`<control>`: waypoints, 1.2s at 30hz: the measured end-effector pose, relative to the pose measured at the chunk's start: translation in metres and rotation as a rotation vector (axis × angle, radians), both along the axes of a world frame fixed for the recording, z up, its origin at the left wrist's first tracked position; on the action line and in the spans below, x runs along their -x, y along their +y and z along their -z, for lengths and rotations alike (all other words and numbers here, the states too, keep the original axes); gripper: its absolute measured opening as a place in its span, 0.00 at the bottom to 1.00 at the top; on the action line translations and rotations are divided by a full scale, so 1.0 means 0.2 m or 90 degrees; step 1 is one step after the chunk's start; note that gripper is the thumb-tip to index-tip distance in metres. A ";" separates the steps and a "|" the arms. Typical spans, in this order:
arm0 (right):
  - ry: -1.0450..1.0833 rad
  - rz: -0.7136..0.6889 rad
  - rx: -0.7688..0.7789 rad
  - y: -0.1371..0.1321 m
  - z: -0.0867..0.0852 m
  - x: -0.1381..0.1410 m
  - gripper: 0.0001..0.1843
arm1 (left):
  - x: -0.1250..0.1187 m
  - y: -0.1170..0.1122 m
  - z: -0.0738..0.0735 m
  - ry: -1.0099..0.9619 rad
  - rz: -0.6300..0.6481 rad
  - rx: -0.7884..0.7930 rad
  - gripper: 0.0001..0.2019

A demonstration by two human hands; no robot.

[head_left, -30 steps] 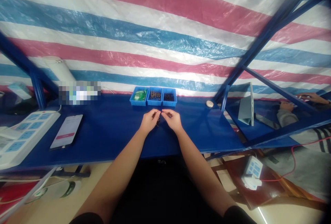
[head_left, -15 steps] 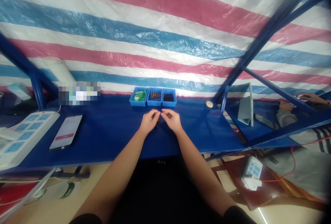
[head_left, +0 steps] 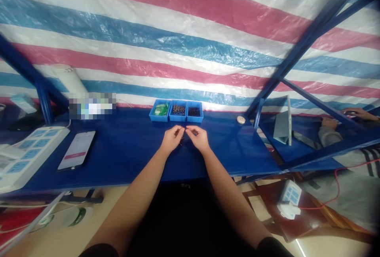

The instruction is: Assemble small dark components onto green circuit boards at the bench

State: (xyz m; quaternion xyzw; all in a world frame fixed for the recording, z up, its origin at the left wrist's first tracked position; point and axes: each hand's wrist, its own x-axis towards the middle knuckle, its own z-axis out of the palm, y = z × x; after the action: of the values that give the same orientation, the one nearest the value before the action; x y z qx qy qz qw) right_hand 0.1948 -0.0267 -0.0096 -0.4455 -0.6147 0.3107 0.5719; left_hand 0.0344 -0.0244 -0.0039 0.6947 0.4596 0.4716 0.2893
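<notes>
My left hand [head_left: 172, 138] and my right hand [head_left: 198, 137] meet almost fingertip to fingertip above the blue table [head_left: 124, 146]. Both are closed in a pinch. Small dark pieces show beside the left fingers and inside the curl of the right, too small to name. Just beyond my hands stand three blue bins in a row. The left bin [head_left: 159, 118] has something green in clear plastic, the middle bin [head_left: 177, 118] many small brass-and-dark parts, and the right bin [head_left: 194, 119] small black parts.
A phone [head_left: 76, 150] and a white power strip [head_left: 35, 154] lie on the left. To the right are a small round white object [head_left: 240, 119], a blue metal frame [head_left: 270, 77] and a propped tablet [head_left: 283, 124]. Another person's hands [head_left: 356, 114] are at far right.
My hands hold almost the same place, with the fingertips slightly shifted. The whole view has moved a touch.
</notes>
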 end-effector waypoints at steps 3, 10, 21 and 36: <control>0.005 0.007 -0.002 0.00 0.00 0.00 0.14 | 0.00 0.00 0.00 -0.007 -0.002 -0.008 0.12; 0.004 0.009 -0.003 0.00 -0.01 0.00 0.15 | 0.00 0.02 0.02 -0.003 -0.004 -0.024 0.11; -0.004 0.004 0.001 0.01 0.01 0.00 0.15 | 0.00 0.01 0.01 0.009 -0.005 0.006 0.13; -0.022 0.016 0.008 0.00 0.00 0.00 0.14 | 0.01 0.01 0.02 0.000 0.016 -0.009 0.13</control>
State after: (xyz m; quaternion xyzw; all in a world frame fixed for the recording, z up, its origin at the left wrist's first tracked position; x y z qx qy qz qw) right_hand 0.1956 -0.0269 -0.0097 -0.4622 -0.6166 0.2994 0.5625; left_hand 0.0330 -0.0219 -0.0075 0.7023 0.4479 0.4710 0.2902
